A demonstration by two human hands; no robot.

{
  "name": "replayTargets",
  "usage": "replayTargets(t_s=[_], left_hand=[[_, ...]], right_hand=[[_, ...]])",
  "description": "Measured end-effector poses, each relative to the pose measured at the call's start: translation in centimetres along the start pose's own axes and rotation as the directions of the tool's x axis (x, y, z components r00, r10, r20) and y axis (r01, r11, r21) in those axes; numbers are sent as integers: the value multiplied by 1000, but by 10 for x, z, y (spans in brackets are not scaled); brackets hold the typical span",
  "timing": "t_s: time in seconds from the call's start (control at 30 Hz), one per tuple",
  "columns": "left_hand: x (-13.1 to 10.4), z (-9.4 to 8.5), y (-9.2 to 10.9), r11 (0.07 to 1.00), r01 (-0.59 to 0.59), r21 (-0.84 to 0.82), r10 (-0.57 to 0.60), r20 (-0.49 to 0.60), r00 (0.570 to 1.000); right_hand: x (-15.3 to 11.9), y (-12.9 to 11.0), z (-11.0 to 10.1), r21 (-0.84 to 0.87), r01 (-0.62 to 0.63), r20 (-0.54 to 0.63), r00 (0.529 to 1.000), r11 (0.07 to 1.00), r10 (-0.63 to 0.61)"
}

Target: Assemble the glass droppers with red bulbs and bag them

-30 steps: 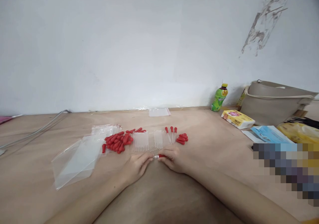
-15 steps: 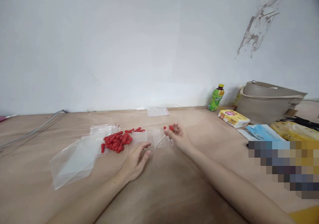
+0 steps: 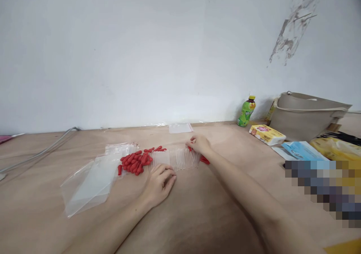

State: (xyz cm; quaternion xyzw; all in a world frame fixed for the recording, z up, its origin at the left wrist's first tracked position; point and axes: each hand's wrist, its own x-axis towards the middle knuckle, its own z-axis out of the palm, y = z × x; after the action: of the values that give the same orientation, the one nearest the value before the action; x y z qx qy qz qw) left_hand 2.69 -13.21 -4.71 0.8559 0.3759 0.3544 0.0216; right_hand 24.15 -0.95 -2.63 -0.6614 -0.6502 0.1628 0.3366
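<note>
A row of thin clear tubes lies on the brown table top. Left of it is a heap of red rubber bulbs, with a few more just behind. My left hand rests at the front left edge of the tubes, fingers bent and apart, holding nothing. Above the right end of the row, my right hand pinches a red bulb. More red pieces lie partly hidden under the right wrist.
Clear plastic bags lie at the left, near a grey cable. A small bag lies by the wall. At the right stand a green bottle, tissue pack and grey bag.
My right hand has turned over, and the white stick seen slanting from it no longer shows. Red pieces now show beneath that wrist. My left hand's fingers have curled slightly, and the view has shifted a little.
</note>
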Motion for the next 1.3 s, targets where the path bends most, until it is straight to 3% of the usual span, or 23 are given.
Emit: replayTargets(t_s=[0.17, 0.33, 0.47, 0.63, 0.8, 1.03, 1.17, 1.3], left_hand=[[0, 1, 0, 999, 32, 33, -31, -24, 999], [7, -1, -4, 970, 101, 223, -86, -76, 993], [26, 1, -8, 900, 206, 383, -184, -95, 978], [56, 17, -8, 831, 316, 459, -318, -74, 945], [76, 34, -2, 756, 411, 509, -450, -50, 891], [88, 39, 1, 651, 483, 585, -574, -38, 818], [92, 39, 0, 650, 537, 539, -623, -28, 782], [93, 38, -1, 671, 552, 496, -623, -26, 781]], right_hand=[[-5, 16, -28, 4, 77, -25, 997, 997, -77], [-9, 57, -50, 19, -3, 64, 998, 1000, 1], [-14, 75, -52, 89, -45, 202, 979, 995, 26], [-14, 75, -46, 151, -42, 298, 955, 988, -5], [-12, 77, -42, 156, -36, 259, 966, 987, -5], [-9, 80, -36, 164, -20, 161, 987, 986, -7], [-8, 82, -30, 182, -6, 103, 995, 983, -13], [-7, 85, -25, 224, 31, 31, 999, 974, -39]])
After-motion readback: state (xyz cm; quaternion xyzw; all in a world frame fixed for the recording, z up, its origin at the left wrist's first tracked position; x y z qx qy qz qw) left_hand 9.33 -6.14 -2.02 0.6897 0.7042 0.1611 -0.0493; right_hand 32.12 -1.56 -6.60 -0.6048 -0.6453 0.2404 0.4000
